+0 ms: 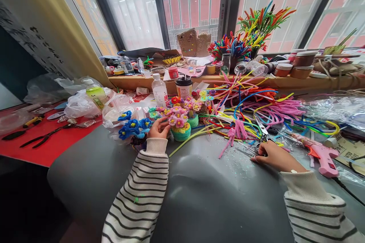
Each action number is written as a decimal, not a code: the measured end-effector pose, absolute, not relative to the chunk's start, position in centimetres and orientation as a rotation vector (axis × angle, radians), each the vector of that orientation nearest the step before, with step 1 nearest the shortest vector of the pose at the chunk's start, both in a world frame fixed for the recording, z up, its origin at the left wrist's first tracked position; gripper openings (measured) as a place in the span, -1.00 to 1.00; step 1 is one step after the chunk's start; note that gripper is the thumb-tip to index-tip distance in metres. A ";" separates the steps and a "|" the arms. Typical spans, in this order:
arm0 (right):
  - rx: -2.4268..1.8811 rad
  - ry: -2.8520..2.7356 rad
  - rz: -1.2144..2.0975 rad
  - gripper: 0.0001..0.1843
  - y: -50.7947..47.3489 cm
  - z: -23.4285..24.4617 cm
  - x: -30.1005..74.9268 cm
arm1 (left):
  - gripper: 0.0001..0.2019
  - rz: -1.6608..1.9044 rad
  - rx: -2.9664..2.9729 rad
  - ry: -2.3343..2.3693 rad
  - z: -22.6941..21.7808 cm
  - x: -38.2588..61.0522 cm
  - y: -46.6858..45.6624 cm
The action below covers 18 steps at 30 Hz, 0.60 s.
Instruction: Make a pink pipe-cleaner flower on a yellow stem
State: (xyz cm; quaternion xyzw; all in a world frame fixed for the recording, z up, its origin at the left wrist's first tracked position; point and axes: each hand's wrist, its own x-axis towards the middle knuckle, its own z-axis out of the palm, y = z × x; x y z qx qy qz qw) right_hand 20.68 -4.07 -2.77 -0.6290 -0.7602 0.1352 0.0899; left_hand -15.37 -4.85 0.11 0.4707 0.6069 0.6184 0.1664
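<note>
My left hand is closed, its curled fingertips at the left edge of a small pot of fuzzy pink flowers. The pot is wrapped in turquoise pipe cleaner and stands on the grey table. Blue pipe-cleaner flowers are just left of this hand. Over on the right, my right hand rests low on the table, fingers closed around the dark handles of scissors. Beside it lies a bundle of pink pipe cleaners among tiny scattered clippings.
A pink glue gun lies to the right, its cord trailing off. Loose pipe cleaners pile up behind my right hand. A water bottle and a lidded cup stand behind the flowers. Pliers lie on red cloth at left.
</note>
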 end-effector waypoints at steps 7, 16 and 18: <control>-1.859 -2.277 0.389 -0.71 -4.1 -2.5 20.6 | -0.58 1.743 1.405 1.872 0.4 -15.2 -4.5; -1.844 -2.266 0.394 -0.71 -4.1 -2.8 20.7 | -0.60 1.569 1.523 2.071 0.8 -14.7 -5.9; -1.838 -2.259 0.383 -0.70 -4.0 -2.9 20.8 | -0.60 1.549 1.571 2.063 0.8 -14.9 -6.1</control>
